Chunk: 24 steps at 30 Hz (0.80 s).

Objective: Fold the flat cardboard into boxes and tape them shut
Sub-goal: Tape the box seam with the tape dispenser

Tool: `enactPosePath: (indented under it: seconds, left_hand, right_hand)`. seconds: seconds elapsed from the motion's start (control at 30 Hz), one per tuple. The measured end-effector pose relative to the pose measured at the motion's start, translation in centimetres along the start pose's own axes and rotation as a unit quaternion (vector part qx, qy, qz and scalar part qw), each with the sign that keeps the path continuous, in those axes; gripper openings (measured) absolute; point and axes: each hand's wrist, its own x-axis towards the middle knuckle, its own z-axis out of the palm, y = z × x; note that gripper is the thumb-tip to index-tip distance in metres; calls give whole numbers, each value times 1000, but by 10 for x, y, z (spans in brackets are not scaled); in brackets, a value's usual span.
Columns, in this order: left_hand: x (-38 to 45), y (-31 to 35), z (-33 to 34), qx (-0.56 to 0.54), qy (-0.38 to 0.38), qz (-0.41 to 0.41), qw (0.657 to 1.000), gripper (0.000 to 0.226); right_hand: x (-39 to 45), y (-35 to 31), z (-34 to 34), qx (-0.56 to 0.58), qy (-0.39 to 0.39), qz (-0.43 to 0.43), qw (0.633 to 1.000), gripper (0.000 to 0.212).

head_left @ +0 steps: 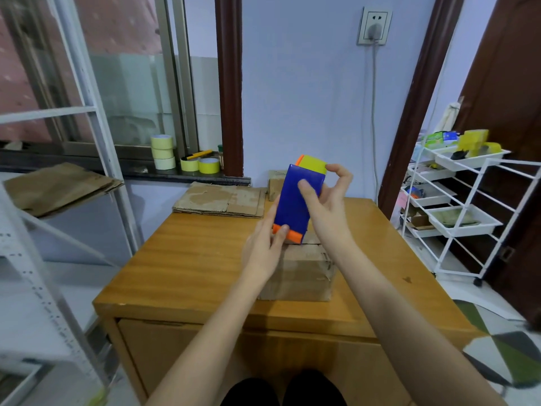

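Far to the left of both hands, flat brown cardboard sheets (58, 187) lie on a white metal shelf (96, 112). Nearer, still left of the hands and beyond them, rolls of yellow tape (162, 152) stand stacked on the dark window sill (140, 171), with two more rolls (200, 164) and a yellow-handled cutter (199, 154) beside them. Just beyond and left of the hands, a stack of flat cardboard (219, 202) lies at the far edge of the wooden table (181, 259).

Left hand (263, 249): raised above the table, fingers curled round the lower orange end of a blue tape dispenser (295, 203), thumb pressed on its front. The dispenser is tilted, its yellow-green roll uppermost.

Right hand (325, 197): close to the left hand, gripping the same dispenser from the right; the thumb lies across the blue body, and a finger touches the roll at the top.

Directly below both hands, a folded cardboard box (298, 271) rests on the table with its top flaps closed. Beyond the hands, a second small box (275, 183) stands against the wall.

Right of the hands, a white wire rack (468, 212) with trays holds assorted items, a yellow tape dispenser (477, 145) among them. Above, a wall socket (374, 24) with a cable plugged in.
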Motion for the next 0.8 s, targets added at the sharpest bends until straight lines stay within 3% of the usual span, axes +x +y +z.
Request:
enactPosePath:
  seconds: [0.1,0.27,0.47,0.53,0.67,0.8]
  left_hand:
    - [1,-2,-1,-60,-14,-13,998,61]
    - [0,-10,-11,-153,-62,-34,986,64]
    - [-4,0,-21,-220,-96,-7,971,41]
    - [-5,0,-22,-217,-95,-6,971,40]
    - [-2,1,-22,-200,-104,-12,974,45]
    - [4,8,-21,-201,-78,-58,975,40]
  right_hand:
    - [0,3,-14,-157,-120,-84,977,68]
    - [10,4,-30,-413,-240,-192,858,69]
    - [24,6,-35,-498,-296,-306,755,76]
    - [27,5,-37,-503,-314,-324,737,78]
    - [25,2,-36,-476,-304,-293,771,66]
    - [16,8,-34,-371,-144,-192,897,71]
